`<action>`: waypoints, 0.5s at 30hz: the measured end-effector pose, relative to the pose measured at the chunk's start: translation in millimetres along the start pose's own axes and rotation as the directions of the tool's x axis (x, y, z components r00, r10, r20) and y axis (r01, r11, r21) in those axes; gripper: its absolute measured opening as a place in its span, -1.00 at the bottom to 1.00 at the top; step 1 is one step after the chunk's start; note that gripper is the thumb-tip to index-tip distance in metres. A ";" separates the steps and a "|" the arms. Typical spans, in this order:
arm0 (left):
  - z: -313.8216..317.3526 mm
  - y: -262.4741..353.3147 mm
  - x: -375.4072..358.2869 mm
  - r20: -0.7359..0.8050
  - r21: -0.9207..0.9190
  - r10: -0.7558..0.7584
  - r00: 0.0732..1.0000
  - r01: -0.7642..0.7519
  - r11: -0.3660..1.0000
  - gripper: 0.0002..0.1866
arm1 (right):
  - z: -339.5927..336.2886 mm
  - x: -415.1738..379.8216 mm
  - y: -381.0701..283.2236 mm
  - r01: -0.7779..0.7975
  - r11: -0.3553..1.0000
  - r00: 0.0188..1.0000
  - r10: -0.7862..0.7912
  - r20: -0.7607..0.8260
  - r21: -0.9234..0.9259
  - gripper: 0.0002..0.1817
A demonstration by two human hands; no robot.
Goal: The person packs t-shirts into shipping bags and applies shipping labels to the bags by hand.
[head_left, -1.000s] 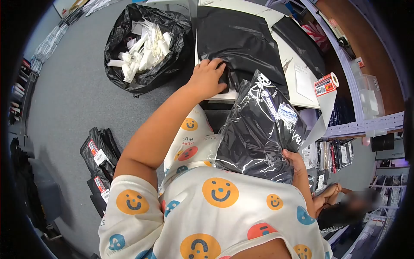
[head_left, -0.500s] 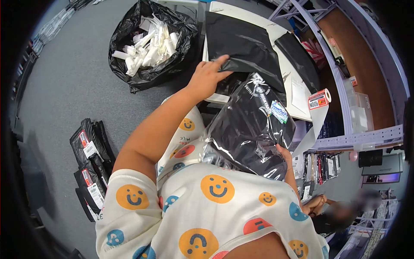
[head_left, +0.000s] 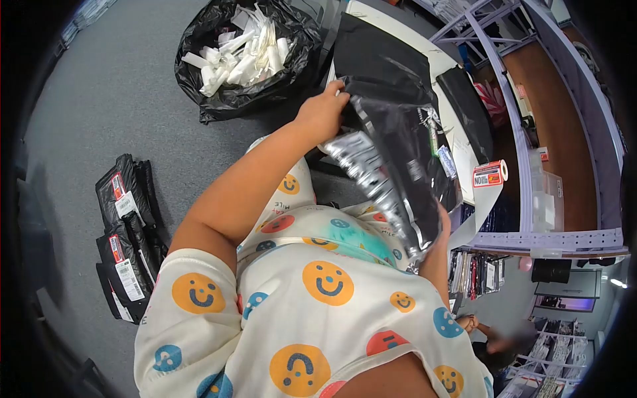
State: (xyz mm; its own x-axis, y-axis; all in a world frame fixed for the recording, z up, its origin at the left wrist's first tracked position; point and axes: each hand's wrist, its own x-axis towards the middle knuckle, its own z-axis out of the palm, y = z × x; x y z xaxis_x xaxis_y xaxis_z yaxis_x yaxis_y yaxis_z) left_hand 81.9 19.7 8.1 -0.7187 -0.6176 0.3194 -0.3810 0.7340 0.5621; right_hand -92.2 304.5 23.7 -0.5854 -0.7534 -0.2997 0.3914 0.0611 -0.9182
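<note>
My left hand [head_left: 323, 109] is closed on the near edge of a black plastic mailing bag [head_left: 385, 53] lying on the white table. My right hand [head_left: 439, 239] grips the lower right end of a black folded item in shiny clear wrap [head_left: 405, 166], with a green-and-blue label on its right side. The wrapped item is tilted, its wrinkled clear side facing left, and its far end overlaps the bag's near edge. Part of my right hand's fingers is hidden by the package.
Left of the table stands a black trash bag [head_left: 192, 73] full of white scraps. Labelled black parcels [head_left: 129, 245] lie on the floor. A label roll [head_left: 490, 174] trails its strip at the table's right, beside a shelf rack [head_left: 524, 119]. A person [head_left: 501, 348] sits behind right.
My left hand has gone from open fingers on the bag to gripping its edge. The wrapped package has tilted up and moved forward against the bag.
</note>
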 end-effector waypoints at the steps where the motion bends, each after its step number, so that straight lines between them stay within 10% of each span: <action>1: -1.4 -0.7 2.3 0.003 -0.002 -0.012 1.000 0.012 1.000 -0.55 | 6.6 -3.4 -1.4 -0.149 0.957 0.987 0.158 -0.016 0.250 -0.62; 15: -14.7 6.3 48.1 0.023 -0.037 0.022 0.999 -0.021 0.999 -0.35 | 1.2 -9.9 -14.8 -0.229 0.962 0.962 0.200 -0.187 -0.147 -0.78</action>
State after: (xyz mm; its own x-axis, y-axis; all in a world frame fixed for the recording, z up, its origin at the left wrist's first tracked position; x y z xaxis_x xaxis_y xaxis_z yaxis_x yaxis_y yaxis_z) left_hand 53.4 -9.6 38.2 -0.7401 -0.5948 0.3138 -0.3443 0.7360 0.5829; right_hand -91.4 310.2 40.6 -0.6177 -0.5895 -0.5206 0.4066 0.3272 -0.8530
